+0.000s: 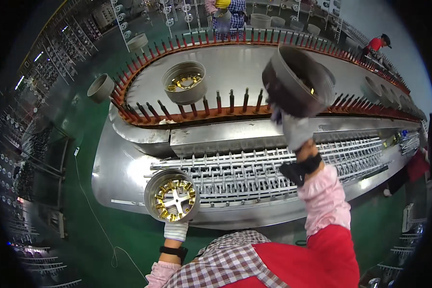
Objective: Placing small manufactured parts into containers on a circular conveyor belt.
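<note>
Over the table (122, 177), right hand (296, 130) grips tilted tub (282, 91); left hand (176, 231) grips second tub (149, 198) holding gold parts (192, 193).

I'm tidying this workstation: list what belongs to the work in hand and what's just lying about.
In use:
grey cylindrical tub of gold pieces around a white cross, held by the left hand
tilted dark-grey cylindrical tub, held by the right hand
red-spiked curved track, apparently

Lying about, apparently:
stacked silver metal racks on the silver bench
thin white cable on the green floor
</note>
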Available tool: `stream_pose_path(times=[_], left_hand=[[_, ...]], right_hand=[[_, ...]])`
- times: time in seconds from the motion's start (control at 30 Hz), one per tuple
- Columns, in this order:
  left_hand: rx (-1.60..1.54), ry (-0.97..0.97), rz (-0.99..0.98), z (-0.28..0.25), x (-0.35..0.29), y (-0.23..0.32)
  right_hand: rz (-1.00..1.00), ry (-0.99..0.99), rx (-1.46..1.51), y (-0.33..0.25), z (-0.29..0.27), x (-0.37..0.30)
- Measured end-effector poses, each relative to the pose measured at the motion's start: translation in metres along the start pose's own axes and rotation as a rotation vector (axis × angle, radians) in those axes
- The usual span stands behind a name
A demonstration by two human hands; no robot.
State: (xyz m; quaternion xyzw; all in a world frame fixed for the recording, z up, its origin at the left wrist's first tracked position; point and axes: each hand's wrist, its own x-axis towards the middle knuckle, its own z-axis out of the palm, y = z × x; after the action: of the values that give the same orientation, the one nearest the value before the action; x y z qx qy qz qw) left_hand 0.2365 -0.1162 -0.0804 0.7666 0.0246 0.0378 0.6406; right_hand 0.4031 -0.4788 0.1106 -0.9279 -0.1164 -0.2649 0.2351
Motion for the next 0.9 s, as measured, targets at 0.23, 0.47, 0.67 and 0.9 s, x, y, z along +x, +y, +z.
stream_pose_path(times=[0.23,0.47,0.67,0.9], left_hand=[[0.952,-0.183,0.111,-0.01,-0.005,-0.007],[1.163,-0.013,0.417,-0.002,0.005,-0.003],[1.059,-0.072,0.294,-0.002,0.006,-0.002],[1.521,-0.366,0.253,0.006,-0.003,0.036]], right_hand=[[0.242,-0.076,0.268,-0.042,0.02,-0.173],[0.121,-0.203,0.266,-0.051,0.091,-0.226],[0.358,-0.194,0.713,-0.058,0.137,-0.244],[0.335,-0.159,0.406,-0.059,0.127,-0.248]])
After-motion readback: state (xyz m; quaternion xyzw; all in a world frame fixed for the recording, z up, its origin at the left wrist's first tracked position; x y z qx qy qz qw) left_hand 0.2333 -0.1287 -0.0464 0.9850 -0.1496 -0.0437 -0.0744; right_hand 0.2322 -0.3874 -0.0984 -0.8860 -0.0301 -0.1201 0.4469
